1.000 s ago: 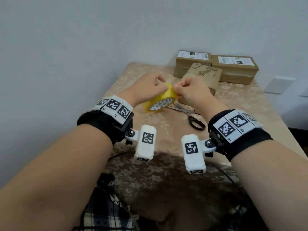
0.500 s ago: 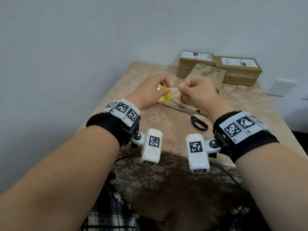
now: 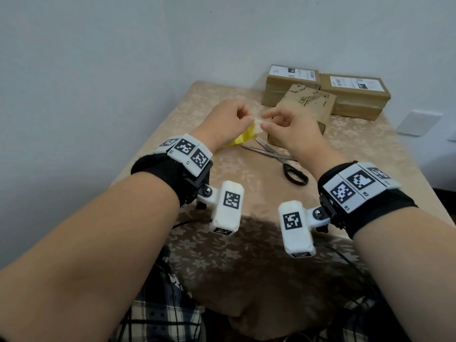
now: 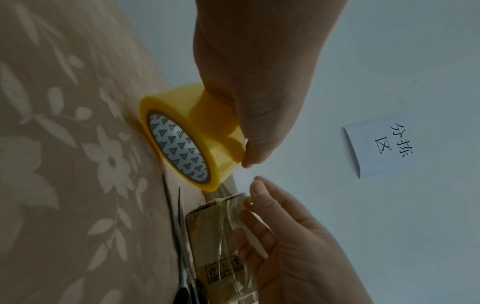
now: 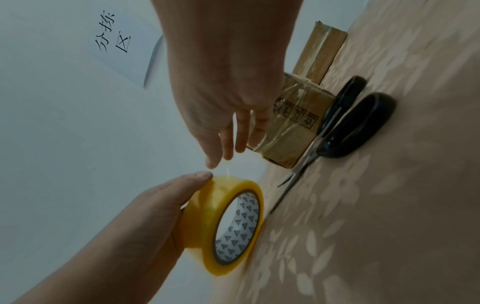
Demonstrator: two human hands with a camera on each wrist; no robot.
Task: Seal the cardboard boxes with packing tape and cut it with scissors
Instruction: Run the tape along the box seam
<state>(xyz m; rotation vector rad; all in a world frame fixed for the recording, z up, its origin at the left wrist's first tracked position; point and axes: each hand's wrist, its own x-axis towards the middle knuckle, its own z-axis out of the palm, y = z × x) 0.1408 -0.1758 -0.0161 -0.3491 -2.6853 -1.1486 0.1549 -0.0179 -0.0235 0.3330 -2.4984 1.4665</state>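
1. Tape roll [image 3: 243, 138] sits lower in your left hand [image 3: 223, 124] than a second ago: then its patterned core faced the head camera, now only a yellow sliver shows under the hand, and your head has tipped so the boxes lie further up the view.
2. Your left fingers [image 5: 193, 181] are curled round the roll's outer band, the thumb pressed at its edge; the roll [image 4: 187, 135] hangs just above the counter [image 3: 246, 193].
3. Your right hand [image 3: 288, 129] is close to the left, its fingers [image 5: 228, 142] loosely spread. A clear strip of tape [image 4: 231, 218] lies in front of them in the left wrist view, but you cannot tell whether they pinch it.
4. Scissors [image 3: 278, 159], black-handled and with blades slightly apart, lie on the counter beside the nearest cardboard box [image 3: 306, 107].
5. Two more boxes [image 3: 291, 82] [image 3: 357, 97] with white labels stand behind it against the wall.
6. A floral beige cloth covers the counter; a white paper sign [image 4: 384, 144] with handwritten characters hangs on the pale wall [image 3: 123, 58].
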